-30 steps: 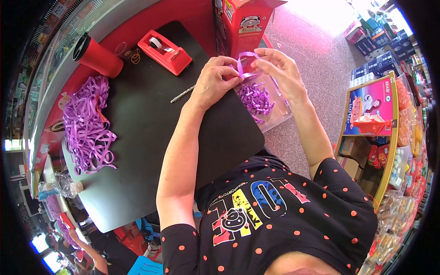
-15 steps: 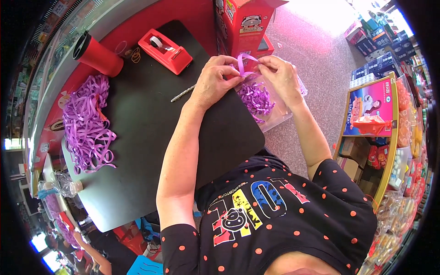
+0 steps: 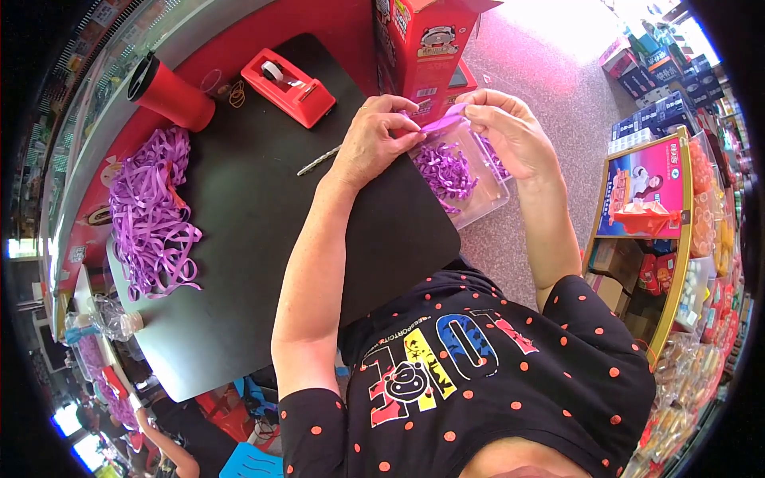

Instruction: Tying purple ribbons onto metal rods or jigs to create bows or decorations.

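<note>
A purple ribbon (image 3: 443,121) is stretched between my two hands, above the table's far right edge. My left hand (image 3: 378,137) pinches one end between thumb and fingers. The other end is pinched by my right hand (image 3: 510,131), held slightly higher. Below them, a clear plastic tub (image 3: 488,201) holds a heap of purple knotted ribbon pieces (image 3: 445,171). A thin twisted metal rod (image 3: 317,162) sticks out from beside my left hand; its far end is hidden behind that hand. On the left of the table lies a big pile of purple ribbons (image 3: 151,219).
On the black table (image 3: 255,263) stand a red tape dispenser (image 3: 288,88) and a red tumbler (image 3: 171,95) with a black lid. A tall red box (image 3: 430,56) rises behind my hands. Shelves of packaged goods (image 3: 677,191) line the right. At lower left, another person's arm (image 3: 163,438) shows.
The ribbon went from a raised loop to a flat, taut strip. My right hand moved a little right and turned, while my left hand stayed nearly still.
</note>
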`<state>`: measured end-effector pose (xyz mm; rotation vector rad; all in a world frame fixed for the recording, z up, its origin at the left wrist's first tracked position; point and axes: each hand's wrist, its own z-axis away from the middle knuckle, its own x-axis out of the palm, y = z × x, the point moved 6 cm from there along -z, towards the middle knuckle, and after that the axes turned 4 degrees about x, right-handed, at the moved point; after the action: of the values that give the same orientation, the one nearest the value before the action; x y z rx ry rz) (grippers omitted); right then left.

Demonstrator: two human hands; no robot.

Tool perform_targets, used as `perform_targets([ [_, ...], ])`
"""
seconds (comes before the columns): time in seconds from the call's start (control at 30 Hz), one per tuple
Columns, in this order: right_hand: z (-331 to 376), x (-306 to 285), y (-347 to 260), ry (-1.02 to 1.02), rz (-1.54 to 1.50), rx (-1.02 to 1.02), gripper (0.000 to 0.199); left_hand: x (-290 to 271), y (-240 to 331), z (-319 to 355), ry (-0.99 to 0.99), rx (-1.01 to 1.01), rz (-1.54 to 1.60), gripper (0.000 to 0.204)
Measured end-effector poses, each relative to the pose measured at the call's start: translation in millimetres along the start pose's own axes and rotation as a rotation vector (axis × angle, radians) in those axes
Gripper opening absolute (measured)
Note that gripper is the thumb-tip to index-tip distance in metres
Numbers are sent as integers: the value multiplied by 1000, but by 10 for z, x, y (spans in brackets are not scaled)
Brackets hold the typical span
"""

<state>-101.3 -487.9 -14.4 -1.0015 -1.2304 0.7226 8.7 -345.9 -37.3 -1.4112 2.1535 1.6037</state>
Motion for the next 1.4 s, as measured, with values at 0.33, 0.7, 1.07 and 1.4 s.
perform_targets([
  [0.33, 241, -39, 39, 55, 541, 121, 10, -2, -22, 13, -4, 8, -11, 11],
  [0.7, 249, -14, 108, -79, 16, 6, 14, 36, 34, -2, -40, 27, -19, 12],
  [1.07, 22, 102, -37, -9, 67, -41, 18, 32, 23, 7, -30, 53, -31, 11],
  [1.4, -122, 127, 2, -45, 37, -51, 16, -7, 69, -8, 56, -18, 115, 14],
])
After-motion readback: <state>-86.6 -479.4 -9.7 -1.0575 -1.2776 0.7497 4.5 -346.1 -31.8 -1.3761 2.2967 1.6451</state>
